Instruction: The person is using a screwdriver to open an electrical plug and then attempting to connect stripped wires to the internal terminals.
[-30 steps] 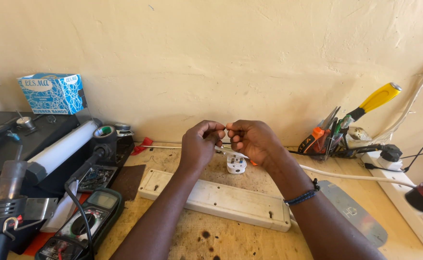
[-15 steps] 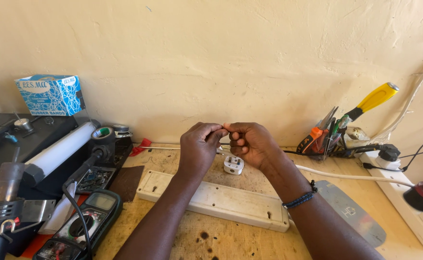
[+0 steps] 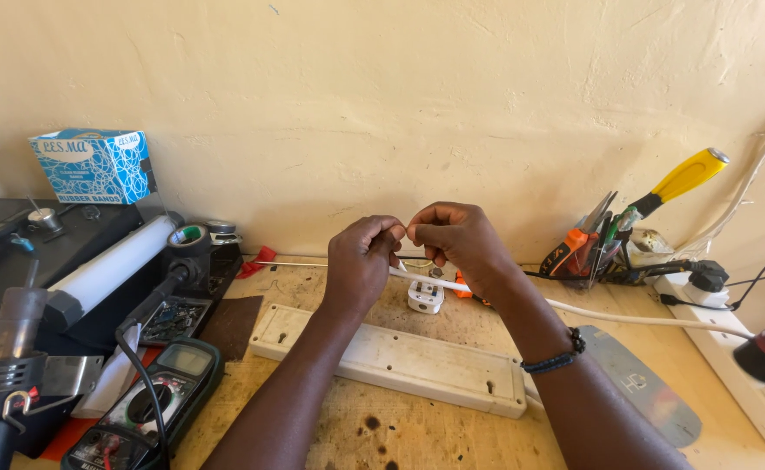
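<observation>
Little has moved since the earlier frames: both hands stay raised together above the bench, fingertips meeting, and the view has only shifted slightly.

Head camera, looking down at a wooden workbench [image 3: 435,435] against a cream wall. The left hand [image 3: 361,265] is curled nearly closed, thumb and forefinger pinching the end of a thin white cable [image 3: 626,317]. The right hand [image 3: 456,244] is likewise almost closed, its fingertips pinching the same cable end right beside the left hand's; what exactly lies between the fingertips is too small to tell. The cable runs from the hands off to the right across the bench.

Just below the hands sits a small white plug [image 3: 425,296], resting on the bench, apart from both hands. Nearer the camera lies a long white power strip casing [image 3: 391,359], under the forearms.

At left are a multimeter [image 3: 143,409], a roll of tape [image 3: 188,236], a white tube [image 3: 108,265] and a blue patterned box [image 3: 95,165]. At right, a yellow-handled screwdriver [image 3: 683,178] stands among other tools by the wall.
</observation>
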